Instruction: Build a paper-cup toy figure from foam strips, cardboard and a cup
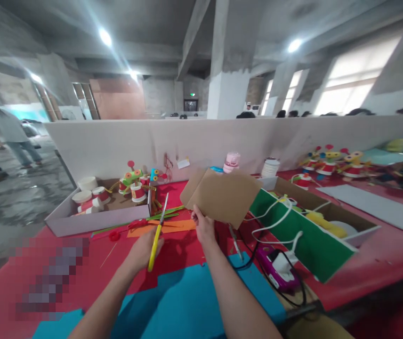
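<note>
My left hand [144, 248] is closed on a pair of scissors [155, 245] with yellow handles, their blades pointing up and away. A piece of brown cardboard [222, 195] is pinched at its lower left edge by my right hand [203, 226], raised above the table. One end of the cardboard has a fold or crease. Beneath and between the hands lie orange paper strips [178, 227] and thin green strips [173, 211]. Blue sheets [183, 287] spread under my forearms.
A white box [99, 223] at left holds paper cups and cup figures [138, 192]. At right are a green-sided box [303, 240], a purple power strip [275, 270] with cords, and more cup figures [330, 160]. A partition [134, 141] stands behind. A person sweeps at far left.
</note>
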`<state>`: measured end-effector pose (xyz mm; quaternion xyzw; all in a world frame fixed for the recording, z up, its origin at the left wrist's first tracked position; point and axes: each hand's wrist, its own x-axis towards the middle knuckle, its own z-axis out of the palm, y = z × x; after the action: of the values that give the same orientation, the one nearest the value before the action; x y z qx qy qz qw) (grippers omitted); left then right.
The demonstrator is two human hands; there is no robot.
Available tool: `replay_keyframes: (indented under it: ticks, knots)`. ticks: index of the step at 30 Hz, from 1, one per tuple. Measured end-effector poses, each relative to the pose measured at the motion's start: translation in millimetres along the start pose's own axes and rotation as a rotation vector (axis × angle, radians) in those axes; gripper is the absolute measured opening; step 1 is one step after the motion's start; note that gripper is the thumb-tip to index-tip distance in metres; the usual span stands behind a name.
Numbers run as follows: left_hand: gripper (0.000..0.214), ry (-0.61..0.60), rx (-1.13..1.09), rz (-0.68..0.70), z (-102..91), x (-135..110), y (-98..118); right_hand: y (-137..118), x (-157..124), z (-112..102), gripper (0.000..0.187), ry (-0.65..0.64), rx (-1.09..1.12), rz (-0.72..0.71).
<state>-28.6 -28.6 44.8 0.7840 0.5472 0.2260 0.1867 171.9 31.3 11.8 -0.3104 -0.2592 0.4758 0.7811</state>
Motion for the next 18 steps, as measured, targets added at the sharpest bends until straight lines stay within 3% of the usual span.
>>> replay_keyframes:
  ticks: [3,8,14,18]
  knots:
    - [0.025,-0.017,0.256,-0.034,13.8,12.3,16.7,-8.2,7.7,-2.0,0.027,0.046,0.093,0.016]
    - [0.029,-0.088,0.507,-0.081,14.6,8.8,33.6,-22.9,4.6,4.4,0.025,-0.037,0.205,0.057]
    - [0.029,-0.164,0.557,-0.082,7.9,-2.5,41.1,-28.5,-12.3,18.2,0.023,-0.061,0.244,0.175]
    - [0.027,-0.15,0.547,-0.103,9.3,-3.3,40.4,-24.9,-21.9,21.3,0.016,-0.184,0.15,0.196]
